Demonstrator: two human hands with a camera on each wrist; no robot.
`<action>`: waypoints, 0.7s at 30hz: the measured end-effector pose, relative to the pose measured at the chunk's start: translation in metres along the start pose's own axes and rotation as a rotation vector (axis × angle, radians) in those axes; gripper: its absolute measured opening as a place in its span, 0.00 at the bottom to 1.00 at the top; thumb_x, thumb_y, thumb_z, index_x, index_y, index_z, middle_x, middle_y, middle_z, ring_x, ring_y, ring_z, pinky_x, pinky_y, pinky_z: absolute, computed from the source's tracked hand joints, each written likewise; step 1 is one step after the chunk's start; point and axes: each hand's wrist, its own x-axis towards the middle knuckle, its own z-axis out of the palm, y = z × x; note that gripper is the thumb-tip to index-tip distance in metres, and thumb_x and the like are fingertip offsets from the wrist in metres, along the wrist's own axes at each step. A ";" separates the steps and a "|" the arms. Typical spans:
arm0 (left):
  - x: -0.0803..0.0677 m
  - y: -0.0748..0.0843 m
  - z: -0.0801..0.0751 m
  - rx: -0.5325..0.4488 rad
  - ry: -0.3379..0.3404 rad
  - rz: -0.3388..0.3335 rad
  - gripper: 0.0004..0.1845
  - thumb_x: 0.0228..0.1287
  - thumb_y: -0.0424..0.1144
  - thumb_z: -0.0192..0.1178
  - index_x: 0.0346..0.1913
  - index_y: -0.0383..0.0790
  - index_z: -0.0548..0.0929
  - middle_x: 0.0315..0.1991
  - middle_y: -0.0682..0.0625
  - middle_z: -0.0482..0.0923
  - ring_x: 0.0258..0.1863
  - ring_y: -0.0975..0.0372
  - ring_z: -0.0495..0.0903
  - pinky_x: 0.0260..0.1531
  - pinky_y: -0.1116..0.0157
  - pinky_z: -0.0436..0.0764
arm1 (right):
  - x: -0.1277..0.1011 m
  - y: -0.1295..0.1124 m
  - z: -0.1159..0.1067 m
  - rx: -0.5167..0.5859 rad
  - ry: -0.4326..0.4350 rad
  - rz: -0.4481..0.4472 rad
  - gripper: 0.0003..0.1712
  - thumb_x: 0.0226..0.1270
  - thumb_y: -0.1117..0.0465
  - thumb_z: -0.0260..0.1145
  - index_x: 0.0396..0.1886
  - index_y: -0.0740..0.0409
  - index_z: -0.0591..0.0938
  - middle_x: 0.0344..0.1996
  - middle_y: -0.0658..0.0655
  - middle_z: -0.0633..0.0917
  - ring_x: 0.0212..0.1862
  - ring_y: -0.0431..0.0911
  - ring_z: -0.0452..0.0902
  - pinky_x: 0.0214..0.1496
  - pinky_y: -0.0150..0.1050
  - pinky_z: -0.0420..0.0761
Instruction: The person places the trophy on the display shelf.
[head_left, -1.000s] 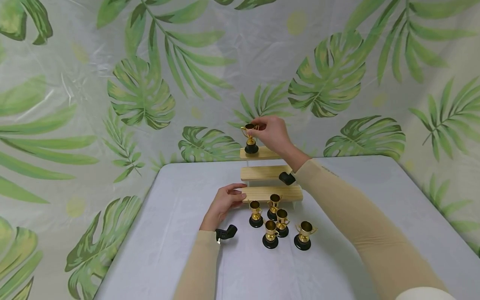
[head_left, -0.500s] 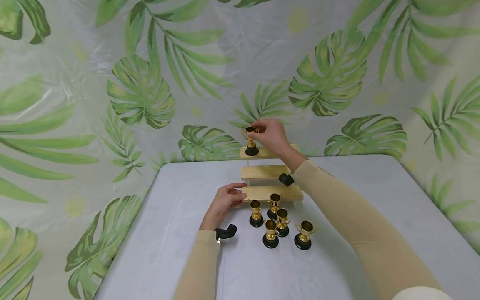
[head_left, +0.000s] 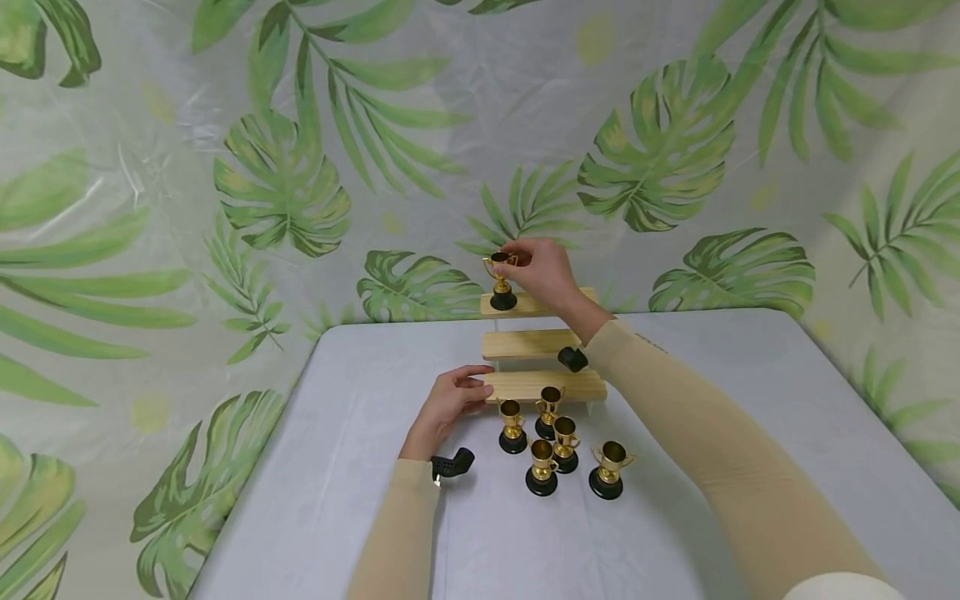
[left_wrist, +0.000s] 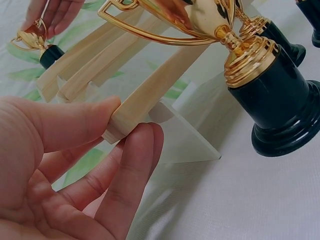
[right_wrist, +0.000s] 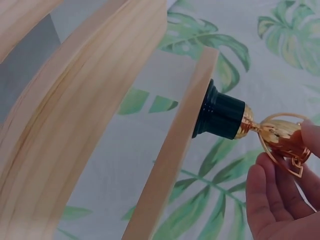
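A small gold trophy cup [head_left: 502, 283] on a black base stands upright at the left end of the top step of a three-tier wooden shelf [head_left: 534, 343]. My right hand [head_left: 543, 271] pinches its cup by the handle side; in the right wrist view the trophy's black base [right_wrist: 220, 115] touches the plank. My left hand [head_left: 448, 404] grips the left end of the lowest plank, thumb above and fingers below, as the left wrist view shows at the plank end [left_wrist: 122, 120]. Close beside that hand stands another trophy [head_left: 512, 427].
Several more gold trophies stand on the white table in front of the shelf, among them one at the front [head_left: 542, 468] and one apart on the right [head_left: 608, 472]. A leaf-patterned sheet [head_left: 420, 167] hangs behind the table [head_left: 337, 500].
Over the last second my right hand has come down slightly with the trophy, which now sits on the top plank. The left hand has stayed on the lowest plank.
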 end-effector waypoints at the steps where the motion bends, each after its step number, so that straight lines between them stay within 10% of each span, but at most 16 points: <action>1: 0.000 0.000 0.000 0.000 0.001 0.001 0.22 0.61 0.30 0.71 0.58 0.38 0.84 0.40 0.44 0.82 0.36 0.58 0.84 0.40 0.60 0.86 | 0.000 0.000 0.000 -0.003 -0.002 -0.003 0.22 0.65 0.52 0.74 0.56 0.55 0.85 0.42 0.55 0.86 0.42 0.47 0.80 0.44 0.46 0.81; 21: -0.004 0.002 0.002 0.004 0.014 0.008 0.21 0.60 0.30 0.72 0.57 0.38 0.85 0.41 0.43 0.82 0.35 0.57 0.84 0.41 0.59 0.86 | -0.002 0.000 -0.014 -0.043 -0.031 -0.023 0.27 0.64 0.50 0.75 0.62 0.51 0.82 0.45 0.54 0.86 0.45 0.47 0.82 0.46 0.46 0.82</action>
